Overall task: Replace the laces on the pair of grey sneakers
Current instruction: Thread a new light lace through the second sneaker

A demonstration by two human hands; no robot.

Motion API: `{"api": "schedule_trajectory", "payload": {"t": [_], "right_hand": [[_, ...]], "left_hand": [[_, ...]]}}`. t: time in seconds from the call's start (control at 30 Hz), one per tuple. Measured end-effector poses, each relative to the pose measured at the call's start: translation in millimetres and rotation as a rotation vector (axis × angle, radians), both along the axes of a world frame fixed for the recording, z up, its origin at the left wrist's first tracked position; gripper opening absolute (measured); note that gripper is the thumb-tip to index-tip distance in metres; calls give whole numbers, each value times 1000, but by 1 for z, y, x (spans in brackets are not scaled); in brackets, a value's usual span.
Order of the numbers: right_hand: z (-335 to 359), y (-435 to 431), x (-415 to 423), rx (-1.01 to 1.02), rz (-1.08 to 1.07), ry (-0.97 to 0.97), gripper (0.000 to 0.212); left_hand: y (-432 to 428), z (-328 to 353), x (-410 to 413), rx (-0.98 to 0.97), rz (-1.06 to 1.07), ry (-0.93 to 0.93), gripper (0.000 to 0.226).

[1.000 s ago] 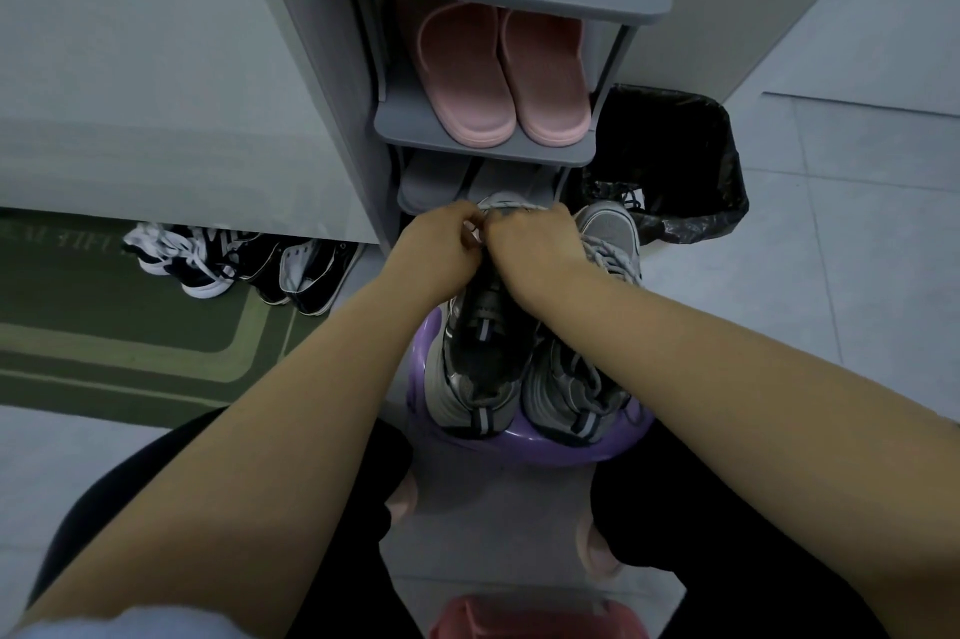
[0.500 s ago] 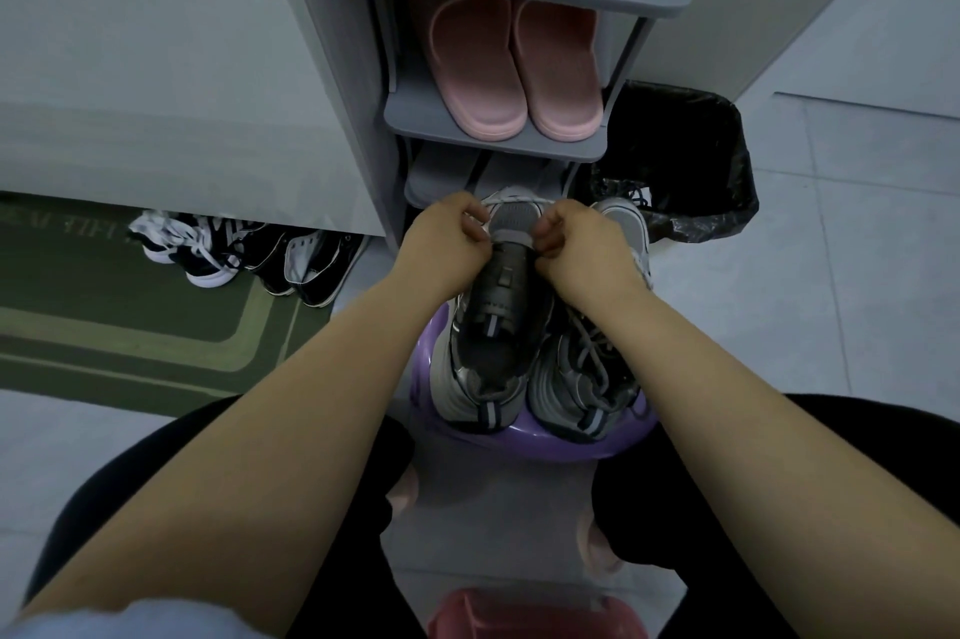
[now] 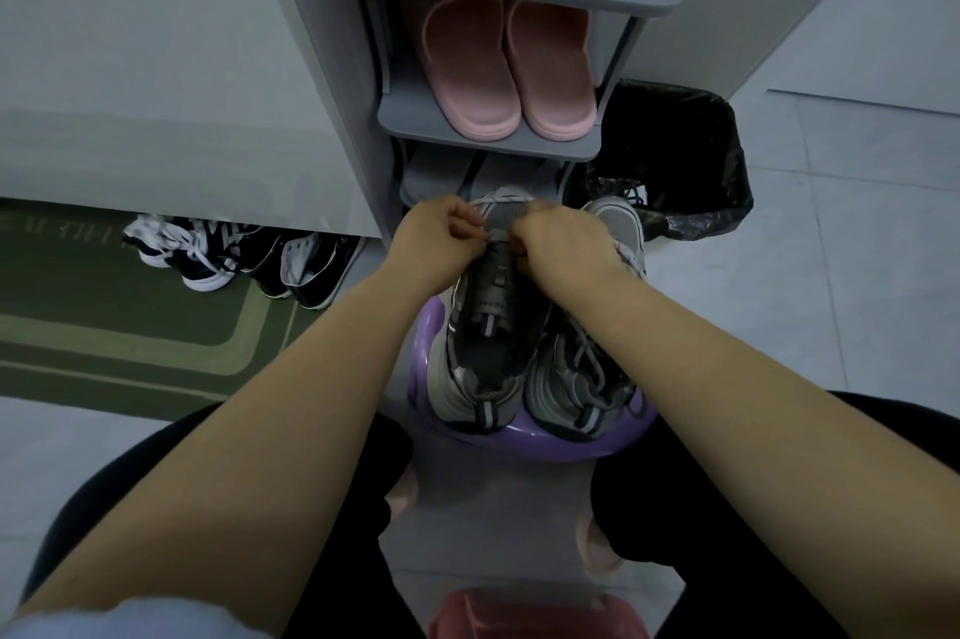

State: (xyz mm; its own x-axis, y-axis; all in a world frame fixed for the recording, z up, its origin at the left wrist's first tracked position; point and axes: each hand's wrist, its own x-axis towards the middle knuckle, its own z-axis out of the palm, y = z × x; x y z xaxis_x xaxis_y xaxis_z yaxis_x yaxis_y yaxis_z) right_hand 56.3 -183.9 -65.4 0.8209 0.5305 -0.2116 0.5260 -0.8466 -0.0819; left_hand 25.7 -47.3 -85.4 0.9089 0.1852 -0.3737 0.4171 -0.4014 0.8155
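Two grey sneakers stand side by side on a purple stool [image 3: 566,448], toes pointing away from me. The left sneaker [image 3: 488,326] shows a bare dark tongue with no lace across it. The right sneaker [image 3: 582,378] still carries grey laces. My left hand [image 3: 441,243] and my right hand [image 3: 563,248] work at the toe end of the left sneaker's lacing, one on each side. Each hand's fingers are curled and pinch something thin there, apparently a lace end; the lace itself is mostly hidden by my fingers.
A grey shoe rack [image 3: 488,147] stands just behind the stool with pink slippers [image 3: 509,66] on a shelf. A black-lined bin [image 3: 675,160] is to the right. Black and white shoes [image 3: 244,259] lie on a green mat [image 3: 104,342] at left.
My hands were bunched together over the left sneaker's toe end. They have drawn slightly apart to either side, uncovering the bare tongue, and now pinch close at the lowest eyelets.
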Motion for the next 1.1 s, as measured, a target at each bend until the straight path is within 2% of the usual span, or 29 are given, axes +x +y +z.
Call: {"api": "schedule_trajectory", "payload": {"t": [0.1,0.23,0.4,0.43,0.53,0.63,0.8,1.1], "right_hand": [[-4,-7,1,73,41,-2,20],[-6,-15,-2,351,25,47,12],[-3,-11,-6,652,-195,156,9],[-3,-8,-5,623,-214,171,9],[-3,5,-2,349,-185,206,13],[-6,17,0,177,-183,160,9],[-13,21,-9,119,-244,44,19],[-1,28,-14,63,-244,69,25]], "left_hand": [[-10,-2,-5,-36,32,-35,20],[-19,-10,-10,-10,44,-47,28],[-16,-10,-8,-9,67,-36,24],[-17,-9,-9,-12,65,-38,24],[-18,-8,-9,-24,68,-42,27],[-18,-7,-10,-84,90,-43,29],[-19,-6,-12,-95,84,-53,26],[-15,-6,-10,-95,36,-25,27]]}}
